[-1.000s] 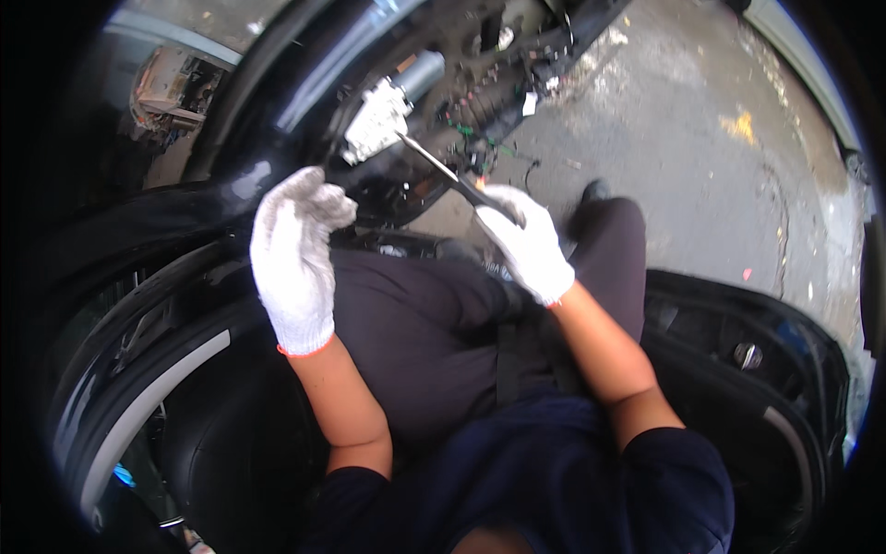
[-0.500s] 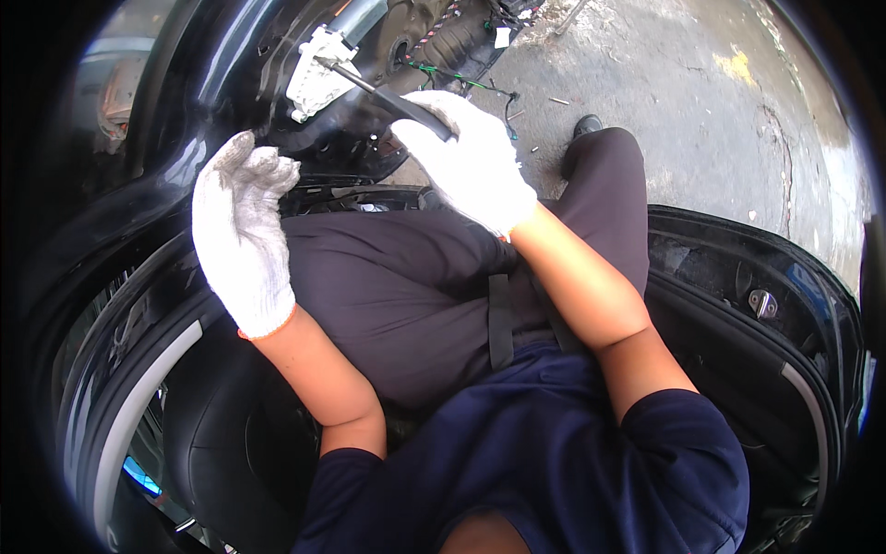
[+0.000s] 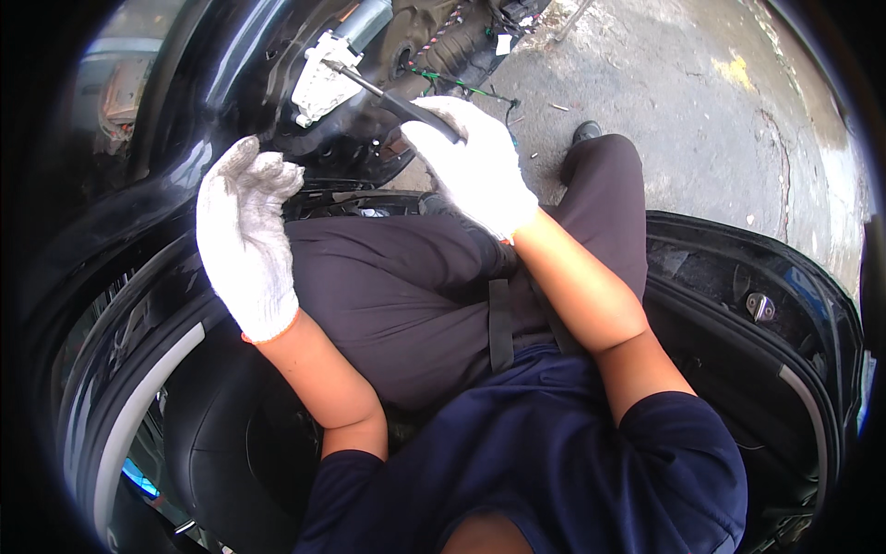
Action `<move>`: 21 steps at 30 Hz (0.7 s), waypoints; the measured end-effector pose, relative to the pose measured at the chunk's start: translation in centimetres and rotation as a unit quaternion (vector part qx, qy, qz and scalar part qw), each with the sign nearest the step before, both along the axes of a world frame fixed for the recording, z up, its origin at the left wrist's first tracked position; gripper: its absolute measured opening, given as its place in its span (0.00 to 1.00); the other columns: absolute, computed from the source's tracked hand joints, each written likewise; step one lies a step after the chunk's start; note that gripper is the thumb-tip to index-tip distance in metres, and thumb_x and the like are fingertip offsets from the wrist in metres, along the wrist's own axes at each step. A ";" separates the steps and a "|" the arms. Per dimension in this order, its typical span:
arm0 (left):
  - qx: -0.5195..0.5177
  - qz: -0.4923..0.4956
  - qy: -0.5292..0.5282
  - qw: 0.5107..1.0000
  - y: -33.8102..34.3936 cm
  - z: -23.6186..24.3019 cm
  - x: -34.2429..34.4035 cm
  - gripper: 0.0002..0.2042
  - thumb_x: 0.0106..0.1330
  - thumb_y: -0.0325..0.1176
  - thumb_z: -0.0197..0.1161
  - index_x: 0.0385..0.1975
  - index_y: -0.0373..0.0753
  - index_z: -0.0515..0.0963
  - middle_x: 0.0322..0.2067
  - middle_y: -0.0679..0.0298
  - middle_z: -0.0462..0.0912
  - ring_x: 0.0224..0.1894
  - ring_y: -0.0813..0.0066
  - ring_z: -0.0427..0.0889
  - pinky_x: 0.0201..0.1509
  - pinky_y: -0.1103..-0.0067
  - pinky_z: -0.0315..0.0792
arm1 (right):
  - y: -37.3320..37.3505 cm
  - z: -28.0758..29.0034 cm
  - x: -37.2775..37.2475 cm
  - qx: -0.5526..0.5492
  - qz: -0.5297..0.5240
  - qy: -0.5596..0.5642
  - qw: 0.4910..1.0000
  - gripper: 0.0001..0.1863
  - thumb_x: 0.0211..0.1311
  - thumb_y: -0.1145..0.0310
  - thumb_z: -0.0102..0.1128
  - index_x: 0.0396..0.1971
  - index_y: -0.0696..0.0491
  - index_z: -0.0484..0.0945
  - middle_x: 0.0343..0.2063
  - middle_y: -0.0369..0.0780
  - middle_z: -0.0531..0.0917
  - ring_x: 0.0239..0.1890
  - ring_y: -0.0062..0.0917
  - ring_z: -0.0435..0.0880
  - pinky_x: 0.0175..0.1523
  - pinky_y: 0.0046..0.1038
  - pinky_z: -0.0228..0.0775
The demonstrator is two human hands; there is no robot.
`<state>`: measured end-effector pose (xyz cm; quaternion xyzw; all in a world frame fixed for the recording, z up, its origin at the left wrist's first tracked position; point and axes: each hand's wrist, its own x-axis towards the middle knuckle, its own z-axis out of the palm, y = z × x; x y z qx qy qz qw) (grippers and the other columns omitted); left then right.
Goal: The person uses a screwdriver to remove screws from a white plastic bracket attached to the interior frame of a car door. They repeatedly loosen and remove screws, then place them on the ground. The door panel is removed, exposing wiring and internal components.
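Note:
My right hand (image 3: 480,171), in a white knit glove, grips the black handle of a screwdriver (image 3: 399,103). The metal shaft points up and left, its tip on or just over a pale cast housing (image 3: 323,88) with a grey cylindrical motor (image 3: 366,22) at its upper end. This unit sits against a glossy black car body panel. My left hand (image 3: 245,235), gloved in white with greyed fingertips, is raised beside the panel, below and left of the housing. Its fingers are loosely bent and apart, with nothing in them.
Bundled wires, some green (image 3: 461,85), run across the panel's right edge. My legs (image 3: 378,286) rest across the door opening, over a black sill (image 3: 729,258) with a metal striker (image 3: 760,307). A concrete floor (image 3: 674,102) with small scraps lies outside.
The view shifts slightly, so the housing sits a little farther right and lower. My right hand and the screwdriver keep their hold and place on the housing; my left hand stays raised.

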<state>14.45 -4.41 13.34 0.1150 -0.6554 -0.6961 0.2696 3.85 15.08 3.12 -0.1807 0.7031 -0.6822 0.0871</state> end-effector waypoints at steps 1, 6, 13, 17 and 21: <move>0.002 0.000 0.002 1.000 0.0 0.0 0.0 0.23 0.82 0.41 0.53 0.58 0.23 0.76 0.43 0.48 0.86 0.43 0.60 0.87 0.54 0.67 0.82 | -0.1 -0.1 -0.1 -0.059 0.021 -0.073 0.995 0.17 0.72 0.62 0.66 0.53 0.58 0.83 0.29 0.37 0.86 0.24 0.18 0.80 0.34 0.25 0.73; 0.004 0.004 0.006 1.000 -0.1 0.0 0.1 0.23 0.82 0.41 0.52 0.58 0.23 0.76 0.42 0.49 0.86 0.44 0.62 0.87 0.55 0.68 0.82 | -0.2 0.0 -0.8 -0.322 0.092 -0.336 0.880 0.13 0.73 0.63 0.63 0.43 0.58 0.84 0.20 0.30 0.75 0.17 0.14 0.67 0.25 0.21 0.61; 0.032 -0.004 0.014 0.999 -0.1 0.1 0.3 0.21 0.81 0.40 0.54 0.58 0.24 0.77 0.42 0.50 0.86 0.42 0.62 0.87 0.53 0.68 0.82 | 0.7 0.7 -2.1 -0.465 0.231 -0.544 0.659 0.17 0.77 0.58 0.56 0.42 0.58 0.82 0.16 0.25 0.64 0.17 0.15 0.59 0.29 0.22 0.62; 0.067 0.005 0.011 0.998 0.2 0.3 0.2 0.19 0.81 0.38 0.57 0.55 0.25 0.78 0.41 0.51 0.87 0.39 0.65 0.86 0.51 0.69 0.81 | 0.1 2.0 -1.4 0.060 0.011 0.112 0.992 0.21 0.71 0.56 0.67 0.51 0.58 0.82 0.21 0.37 0.81 0.20 0.23 0.82 0.29 0.31 0.74; 0.049 0.004 0.004 0.999 0.5 0.4 0.4 0.15 0.82 0.34 0.54 0.56 0.27 0.78 0.41 0.55 0.87 0.39 0.70 0.85 0.52 0.72 0.80 | 1.1 3.5 -2.6 0.288 0.000 0.345 0.893 0.22 0.65 0.58 0.71 0.54 0.54 0.84 0.25 0.44 0.87 0.25 0.37 0.88 0.35 0.32 0.80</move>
